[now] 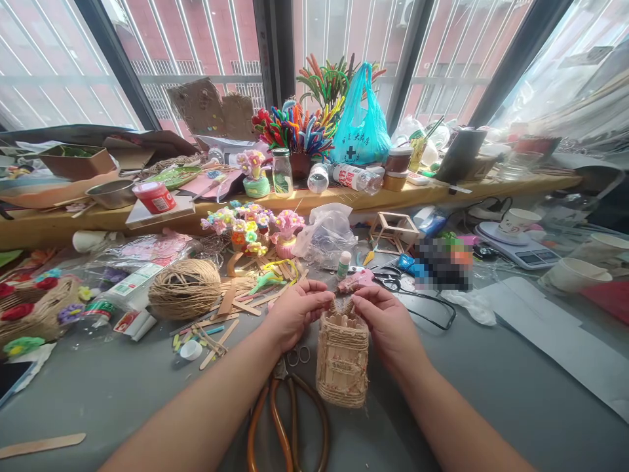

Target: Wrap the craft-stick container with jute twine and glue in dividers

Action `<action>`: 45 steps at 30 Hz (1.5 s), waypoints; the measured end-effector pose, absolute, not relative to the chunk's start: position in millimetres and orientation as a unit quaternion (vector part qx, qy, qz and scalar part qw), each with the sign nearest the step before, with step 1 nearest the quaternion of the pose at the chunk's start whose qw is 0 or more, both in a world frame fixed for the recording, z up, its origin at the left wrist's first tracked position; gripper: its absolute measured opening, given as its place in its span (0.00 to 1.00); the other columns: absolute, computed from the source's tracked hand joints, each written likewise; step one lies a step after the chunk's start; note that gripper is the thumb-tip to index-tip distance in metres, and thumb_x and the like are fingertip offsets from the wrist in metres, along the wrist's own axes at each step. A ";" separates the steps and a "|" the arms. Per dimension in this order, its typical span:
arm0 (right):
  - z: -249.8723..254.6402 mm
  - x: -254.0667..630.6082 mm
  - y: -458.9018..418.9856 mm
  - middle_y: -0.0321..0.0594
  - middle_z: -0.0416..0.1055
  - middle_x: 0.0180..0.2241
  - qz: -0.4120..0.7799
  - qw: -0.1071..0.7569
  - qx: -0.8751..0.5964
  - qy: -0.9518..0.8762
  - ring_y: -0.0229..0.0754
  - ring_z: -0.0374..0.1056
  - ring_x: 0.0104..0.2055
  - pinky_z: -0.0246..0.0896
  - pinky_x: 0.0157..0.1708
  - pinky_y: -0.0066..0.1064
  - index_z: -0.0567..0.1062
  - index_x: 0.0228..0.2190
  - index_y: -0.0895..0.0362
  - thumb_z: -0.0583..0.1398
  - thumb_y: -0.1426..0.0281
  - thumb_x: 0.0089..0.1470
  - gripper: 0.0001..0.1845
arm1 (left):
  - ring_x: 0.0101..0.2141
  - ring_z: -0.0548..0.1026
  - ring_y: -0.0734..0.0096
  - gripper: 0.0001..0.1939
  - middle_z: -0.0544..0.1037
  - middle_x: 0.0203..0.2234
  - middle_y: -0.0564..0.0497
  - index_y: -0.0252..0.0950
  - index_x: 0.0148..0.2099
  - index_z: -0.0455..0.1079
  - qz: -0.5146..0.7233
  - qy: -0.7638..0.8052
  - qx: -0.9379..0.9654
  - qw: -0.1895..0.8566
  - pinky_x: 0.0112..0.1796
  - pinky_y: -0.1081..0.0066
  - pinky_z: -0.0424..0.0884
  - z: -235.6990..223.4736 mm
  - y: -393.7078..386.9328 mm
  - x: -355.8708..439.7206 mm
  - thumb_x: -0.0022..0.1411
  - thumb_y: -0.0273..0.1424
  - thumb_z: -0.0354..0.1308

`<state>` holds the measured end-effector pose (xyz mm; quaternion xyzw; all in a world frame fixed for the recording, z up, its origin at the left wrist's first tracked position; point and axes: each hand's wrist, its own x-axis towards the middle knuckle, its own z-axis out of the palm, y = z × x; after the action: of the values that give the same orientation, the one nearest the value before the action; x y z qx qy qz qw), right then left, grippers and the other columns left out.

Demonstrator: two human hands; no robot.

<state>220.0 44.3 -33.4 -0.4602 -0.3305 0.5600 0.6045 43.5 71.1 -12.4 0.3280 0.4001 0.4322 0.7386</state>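
Note:
A small basket (pixel 343 364) of craft sticks, wound with brown twine round its top and lower edge, is upright between my hands. My left hand (pixel 301 311) pinches a twine-wrapped piece at the basket's upper left rim with thumb and fingers. On the other side, my right hand (pixel 388 322) pinches a similar twine-wrapped piece at the upper right rim. Whether these two pieces join behind the basket I cannot tell. Large shears with orange-brown handles (pixel 275 419) lie on the grey table just left of the basket, next to small silver scissors (pixel 299 356).
Left of my hands are a twine ball (pixel 185 288), loose craft sticks (pixel 223 341) and a white cap (pixel 190 350). Ahead stand a glue stick (pixel 344 265) and pipe-cleaner flowers (pixel 288 233). To the right lie black-framed glasses (pixel 445 318), a kitchen scale (pixel 531 252) and white paper (pixel 555 341).

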 end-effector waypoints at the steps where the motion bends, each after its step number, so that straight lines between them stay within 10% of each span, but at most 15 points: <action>1: -33.6 220.2 43.9 0.35 0.75 0.26 0.557 0.604 -0.462 -0.334 0.38 0.65 0.28 0.60 0.29 0.30 0.80 0.27 0.56 0.78 0.60 0.38 0.19 | 0.25 0.75 0.77 0.25 0.77 0.26 0.54 0.34 0.39 0.71 0.433 0.400 0.328 0.738 0.31 0.75 0.72 -12.8 71.2 43.4 0.42 0.30 0.80; 30: -31.3 217.4 44.6 0.32 0.75 0.27 0.567 0.620 -0.444 -0.310 0.37 0.67 0.28 0.62 0.30 0.30 0.77 0.34 0.55 0.79 0.61 0.35 0.26 | 0.26 0.74 0.78 0.23 0.77 0.26 0.54 0.34 0.38 0.72 0.435 0.409 0.324 0.733 0.31 0.76 0.71 -17.6 73.9 42.2 0.43 0.30 0.80; 45: -17.8 217.9 29.2 0.40 0.81 0.40 0.456 0.643 -0.433 -0.438 0.46 0.75 0.43 0.71 0.46 0.40 0.84 0.36 0.49 0.71 0.64 0.54 0.06 | 0.32 0.77 0.71 0.13 0.82 0.30 0.51 0.36 0.34 0.80 0.541 0.387 0.472 0.578 0.37 0.72 0.74 -4.5 59.7 45.0 0.50 0.35 0.77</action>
<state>217.9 29.2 -17.8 -0.4329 -0.4376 0.4561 0.6428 45.0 59.7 -4.5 0.4723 0.3870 0.5414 0.5779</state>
